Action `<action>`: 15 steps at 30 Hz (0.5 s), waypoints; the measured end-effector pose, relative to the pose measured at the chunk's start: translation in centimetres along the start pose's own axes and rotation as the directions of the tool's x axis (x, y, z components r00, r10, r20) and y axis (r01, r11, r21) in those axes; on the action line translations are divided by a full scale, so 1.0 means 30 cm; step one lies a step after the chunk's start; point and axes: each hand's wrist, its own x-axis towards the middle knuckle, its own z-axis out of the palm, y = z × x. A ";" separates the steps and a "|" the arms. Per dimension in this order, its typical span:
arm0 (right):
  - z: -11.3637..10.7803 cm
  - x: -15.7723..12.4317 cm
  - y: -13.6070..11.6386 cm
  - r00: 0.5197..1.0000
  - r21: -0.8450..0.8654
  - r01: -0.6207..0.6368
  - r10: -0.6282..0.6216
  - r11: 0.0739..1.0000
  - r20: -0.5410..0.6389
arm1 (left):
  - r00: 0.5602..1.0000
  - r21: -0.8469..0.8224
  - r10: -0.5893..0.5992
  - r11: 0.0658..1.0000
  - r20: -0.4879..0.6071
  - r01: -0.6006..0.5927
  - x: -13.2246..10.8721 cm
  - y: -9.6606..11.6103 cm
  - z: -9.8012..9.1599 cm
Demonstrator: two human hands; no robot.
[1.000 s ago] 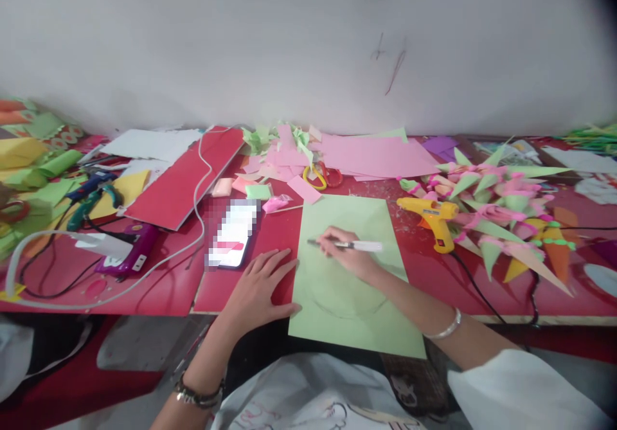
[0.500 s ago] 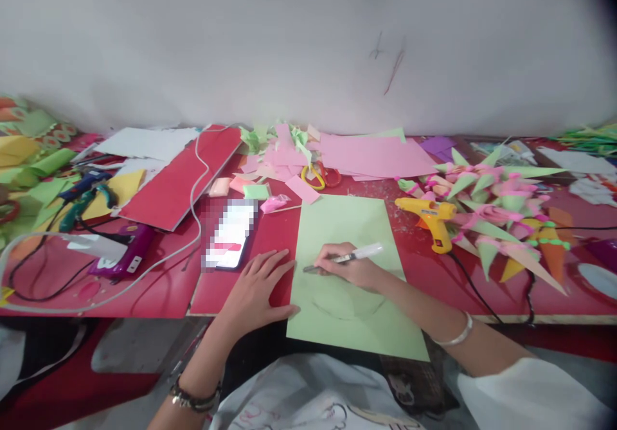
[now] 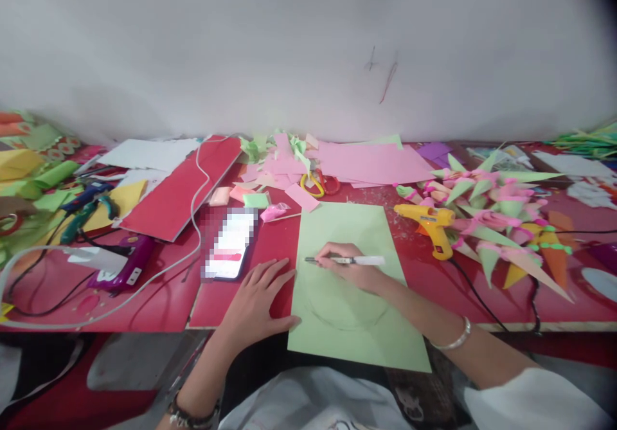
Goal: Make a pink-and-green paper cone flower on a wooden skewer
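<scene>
My right hand [image 3: 348, 264] is closed around a white-barrelled pen [image 3: 369, 260], its dark tip pointing left, at or just over a sheet of light green paper [image 3: 347, 346]. A faint curved line [image 3: 337, 324] runs across the sheet below that hand. Fingers spread, my left hand [image 3: 263, 298] rests flat at the sheet's left edge, its thumb reaching the paper and the other fingers on the red table. The sheet's near end overhangs the table edge.
A phone [image 3: 230, 243] lies left of the paper. To the right sit a yellow glue gun [image 3: 431, 224] and pink-and-green paper flowers [image 3: 496, 211]. Scissors [image 3: 318, 184] and pink sheets [image 3: 371, 162] lie behind. A white cable [image 3: 197, 211] and purple power strip [image 3: 128, 266] are at left.
The right hand's pen has tilted flatter and its tip sits slightly higher on the sheet. My left hand keeps its place. The whole view has shifted a little.
</scene>
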 end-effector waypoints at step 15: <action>-0.104 -0.092 0.007 0.880 -0.186 -0.103 0.002 0.977 -0.475 | 1.000 0.072 0.009 0.997 -0.018 -0.007 -0.010 -0.003 0.015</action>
